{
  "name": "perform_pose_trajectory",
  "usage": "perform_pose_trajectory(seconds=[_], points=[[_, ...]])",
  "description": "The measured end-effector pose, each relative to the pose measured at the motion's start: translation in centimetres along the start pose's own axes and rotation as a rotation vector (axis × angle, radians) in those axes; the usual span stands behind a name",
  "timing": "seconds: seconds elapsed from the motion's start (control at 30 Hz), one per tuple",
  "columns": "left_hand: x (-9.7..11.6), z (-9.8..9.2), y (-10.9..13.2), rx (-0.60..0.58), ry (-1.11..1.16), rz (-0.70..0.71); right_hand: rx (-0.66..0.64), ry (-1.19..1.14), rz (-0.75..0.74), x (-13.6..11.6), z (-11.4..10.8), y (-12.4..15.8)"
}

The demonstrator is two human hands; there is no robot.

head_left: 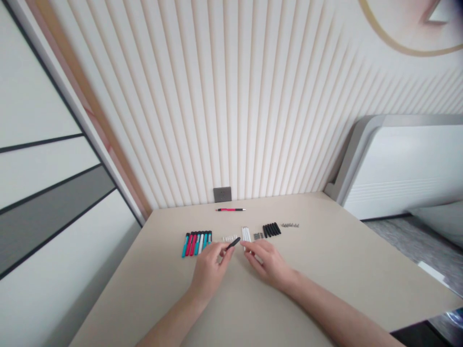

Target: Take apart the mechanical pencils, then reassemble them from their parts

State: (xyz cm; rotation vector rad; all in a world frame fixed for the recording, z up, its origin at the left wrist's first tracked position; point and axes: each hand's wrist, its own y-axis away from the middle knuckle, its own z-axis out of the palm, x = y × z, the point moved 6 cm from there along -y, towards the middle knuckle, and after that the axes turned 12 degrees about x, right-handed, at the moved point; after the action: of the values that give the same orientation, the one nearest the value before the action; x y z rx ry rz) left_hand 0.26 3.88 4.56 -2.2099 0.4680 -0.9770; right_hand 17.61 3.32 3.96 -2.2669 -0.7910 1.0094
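Note:
My left hand (211, 264) pinches a short black pen part (233, 243) between thumb and fingers, its tip pointing up and right. My right hand (265, 260) is closed in a pinch on a thin white tube (249, 250) just to the right of it. Both hands rest on the beige table (325, 270), in front of a row of pen parts: coloured barrels (197, 242), small white pieces (229, 238), white tubes (246, 233), small grey clips (258, 235), black grips (271, 229) and tiny metal tips (290, 225).
A finished red pen (230, 209) lies near the table's far edge, below a grey wall socket (222, 194). A ribbed wall stands behind. A white bed frame (405, 168) is at the right, a panelled wardrobe (43, 183) at the left.

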Motion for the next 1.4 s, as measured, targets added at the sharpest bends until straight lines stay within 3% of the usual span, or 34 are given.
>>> perform_pose_trajectory(seconds=[0.13,0.33,0.57,0.67,0.77,1.07,1.4], points=[[1.2,0.5,0.2,-0.051,0.029,0.060,-0.038,-0.086,-0.056,-1.1,1.0,0.1],[2.8,1.3,0.8,-0.218,0.045,0.188,0.004,-0.177,0.020,0.2,0.0,-0.4],[1.7,1.1,0.9,-0.262,-0.001,0.181,0.199,-0.026,0.346,6.5,-4.3,-0.6],[1.1,1.1,0.8,-0.262,-0.004,0.164,0.168,0.120,0.408,9.3,-5.3,-0.1],[0.9,1.2,0.9,-0.277,0.003,0.154,0.123,0.228,0.434,10.5,-5.3,0.4],[0.7,1.3,1.0,-0.288,0.005,0.157,-0.029,0.344,0.334,7.4,-2.6,-0.6],[0.9,1.1,0.8,-0.273,-0.016,0.177,-0.097,0.514,0.283,7.4,-2.0,-0.7]])
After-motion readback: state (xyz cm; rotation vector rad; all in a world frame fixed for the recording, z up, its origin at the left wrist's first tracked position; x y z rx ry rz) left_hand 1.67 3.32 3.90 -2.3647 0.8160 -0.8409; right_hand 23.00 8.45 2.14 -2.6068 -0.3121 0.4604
